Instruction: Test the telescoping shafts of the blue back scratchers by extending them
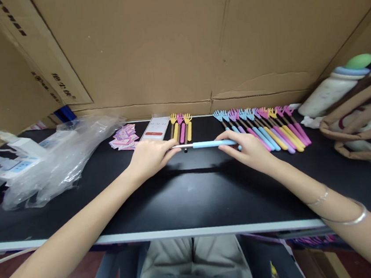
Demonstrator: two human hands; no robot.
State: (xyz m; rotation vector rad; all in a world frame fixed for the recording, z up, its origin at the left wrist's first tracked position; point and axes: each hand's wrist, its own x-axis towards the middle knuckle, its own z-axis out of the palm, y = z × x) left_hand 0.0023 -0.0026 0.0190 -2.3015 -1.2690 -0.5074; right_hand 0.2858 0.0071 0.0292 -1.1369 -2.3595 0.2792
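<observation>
Level above the black table, a back scratcher [210, 144] with a light blue handle and a thin metal rod spans both my hands. My left hand [149, 158] pinches the rod end between thumb and fingers, hiding the claw. Around the handle's end are the closed fingers of my right hand [249, 150]. Behind my right hand lies a row of several back scratchers [264, 128] with blue, purple, pink and yellow handles, claws toward the cardboard. A smaller group of yellow and pink back scratchers [182, 131] lies beyond my left hand.
A phone [155, 128] and a pile of pink printed packets [125, 138] lie behind my left hand. Clear plastic bags [58, 159] and a white power strip [18, 163] are at left. A white bottle [329, 90] and a fabric bag [362, 120] stand right. Cardboard [149, 45] walls the back.
</observation>
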